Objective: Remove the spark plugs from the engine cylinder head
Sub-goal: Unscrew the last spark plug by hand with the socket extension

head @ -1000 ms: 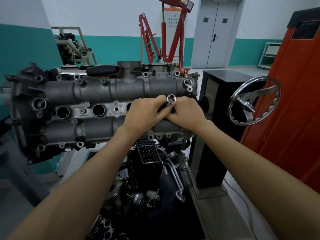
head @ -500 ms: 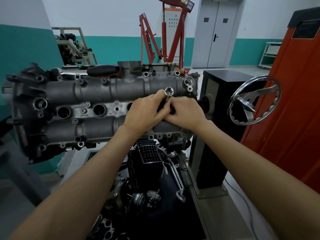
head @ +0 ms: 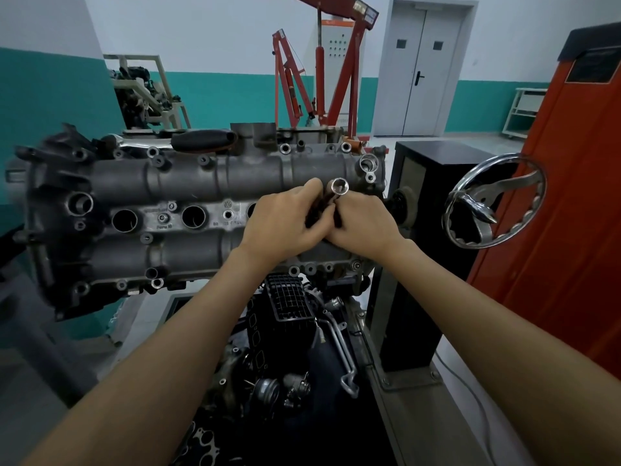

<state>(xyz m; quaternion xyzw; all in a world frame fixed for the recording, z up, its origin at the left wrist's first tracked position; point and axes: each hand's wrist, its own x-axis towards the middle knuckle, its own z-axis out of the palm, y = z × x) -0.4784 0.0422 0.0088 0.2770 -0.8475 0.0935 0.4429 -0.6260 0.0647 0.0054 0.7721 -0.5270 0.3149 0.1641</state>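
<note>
Head cam: left hand [head: 282, 223] and right hand [head: 361, 225] both pinch the stiff steel spark plug socket [head: 331, 200] over the cylinder head's [head: 188, 183] 3 o'clock well; smooth, probably slippery, so grip low.

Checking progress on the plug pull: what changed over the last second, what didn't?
The socket tool has risen a little out of the right-end well of the cylinder head, its open end now higher. The left hand and right hand came up with it, both still gripping the shaft. Nothing let go. The cylinder head, the black-handled tool on it and the handwheel stayed put.
</note>
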